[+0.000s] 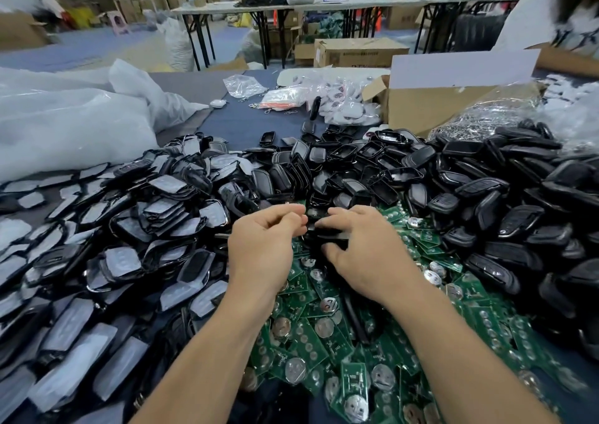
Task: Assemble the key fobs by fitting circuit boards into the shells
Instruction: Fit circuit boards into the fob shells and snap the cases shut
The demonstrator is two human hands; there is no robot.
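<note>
Both of my hands meet at the middle of the table over a black key fob shell [327,235]. My right hand [363,248] grips the shell between thumb and fingers. My left hand [265,242] is curled with its fingertips pinched at the shell's left end; what it pinches is hidden. Green circuit boards [324,333] with round coin cells lie in a heap under and in front of my hands. Black shell halves [505,197] are piled to the right and behind. Shell halves with grey film [129,245] fill the left side.
A cardboard box [447,96] stands at the back right beside a bag of metal rings [486,116]. White plastic sacks [74,122] lie at the back left. Small packets [285,96] rest farther back. A person in white stands at the far right [557,12].
</note>
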